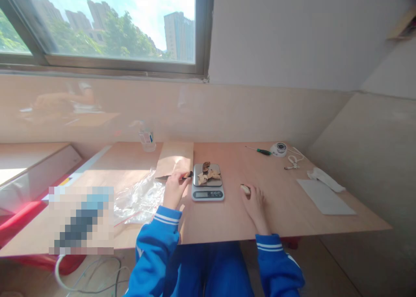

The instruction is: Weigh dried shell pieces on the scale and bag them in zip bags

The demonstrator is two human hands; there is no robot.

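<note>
**Presently: dried pieces on the scale, one more in each hand**

Clock centred on the scale [212, 195]; twelve points to the window wall.

Hands. Left hand [173, 191], at nine, pinches a dark piece [187, 175] just beside the weighing plate; contact with the plate cannot be told. Right hand [256, 200], between three and four, rests low over the desk [227, 221], with a pale piece [245, 189] held at thumb and forefinger.

Load. Several brown and tan dried pieces [212, 174] lie on the plate at the clock's centre, roughly heaped. Display reading too small to make out.

Handling, as judged. Pieces look light and brittle: a loose fingertip pinch should suffice. Anything added is best lowered onto the plate's middle, nothing overhanging, fingers clear and the scale settled before reading.

Surroundings. Paper bag [177, 156] at ten, its mouth close to the left fingers. Crumpled clear plastic bag [139, 201] between eight and nine, beside the left wrist; likely snag for that sleeve. Clear cup [148, 144] further out at ten. At two, well apart: green-handled screwdriver [264, 152] and white dome camera [277, 150]. White sheet [325, 199] near three, clear of the right hand.
</note>
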